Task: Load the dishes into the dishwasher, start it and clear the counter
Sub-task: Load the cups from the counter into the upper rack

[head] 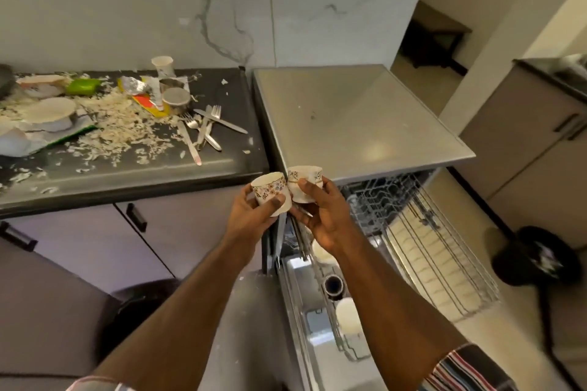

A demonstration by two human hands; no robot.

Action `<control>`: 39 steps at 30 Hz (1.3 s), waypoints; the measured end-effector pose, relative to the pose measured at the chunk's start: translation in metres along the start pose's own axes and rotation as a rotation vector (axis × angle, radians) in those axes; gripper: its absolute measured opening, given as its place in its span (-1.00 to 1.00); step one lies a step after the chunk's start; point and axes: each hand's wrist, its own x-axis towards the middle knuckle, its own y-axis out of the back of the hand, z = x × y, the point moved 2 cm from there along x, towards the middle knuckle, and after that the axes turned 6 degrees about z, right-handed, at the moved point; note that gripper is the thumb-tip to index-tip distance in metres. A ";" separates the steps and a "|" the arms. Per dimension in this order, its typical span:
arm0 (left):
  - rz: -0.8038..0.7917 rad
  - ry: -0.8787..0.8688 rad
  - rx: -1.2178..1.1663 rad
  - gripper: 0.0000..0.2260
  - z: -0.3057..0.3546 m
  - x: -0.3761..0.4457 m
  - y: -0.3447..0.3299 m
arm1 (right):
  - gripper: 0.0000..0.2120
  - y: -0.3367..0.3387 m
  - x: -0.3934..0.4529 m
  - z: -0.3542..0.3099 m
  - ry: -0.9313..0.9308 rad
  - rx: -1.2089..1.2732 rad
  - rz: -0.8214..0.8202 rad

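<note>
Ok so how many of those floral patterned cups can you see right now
3. One white floral cup in the left hand, one in the right hand, and a taller one upright at the counter's back. Clutter may hide more.

Left hand [254, 209]: grips a floral cup [272, 193], tilted with its mouth toward the counter.
Right hand [324, 216]: grips a second floral cup [305, 182], its rim touching the first.
Dishwasher [355, 117]: grey top, door open below the hands.
Upper rack [438, 251]: pulled out, wire, to the right of the arms.
Door area: 2 white items [347, 316] and a dark cylinder [333, 285] lie under the right arm.
Counter [222, 165]: dark, strewn with pale scraps.
Cutlery [206, 127]: forks and knives in a loose heap near the counter's right end.
Paper cup [162, 66]: upright by the wall.
Bowls [47, 111]: stacked at the left.
</note>
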 end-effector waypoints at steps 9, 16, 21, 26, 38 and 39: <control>-0.004 0.126 0.080 -0.65 -0.084 -0.043 -0.013 | -0.50 0.089 -0.036 0.050 -0.139 -0.053 0.177; 0.099 0.237 0.111 -0.49 -0.139 -0.037 -0.055 | -0.53 0.161 -0.018 0.058 -0.220 0.084 0.239; 0.205 0.299 0.094 -0.50 -0.177 -0.025 -0.103 | -0.50 0.239 0.027 0.041 -0.217 0.081 0.302; 0.295 0.306 0.121 -0.70 -0.208 -0.001 -0.144 | -0.47 0.290 0.086 0.024 -0.283 -0.042 0.292; 0.371 0.311 0.112 -0.60 -0.251 0.062 -0.177 | -0.63 0.286 0.206 0.034 0.131 -1.218 -0.002; 0.378 0.304 0.113 -0.62 -0.253 0.067 -0.177 | -0.65 0.282 0.218 0.039 0.166 -1.295 -0.028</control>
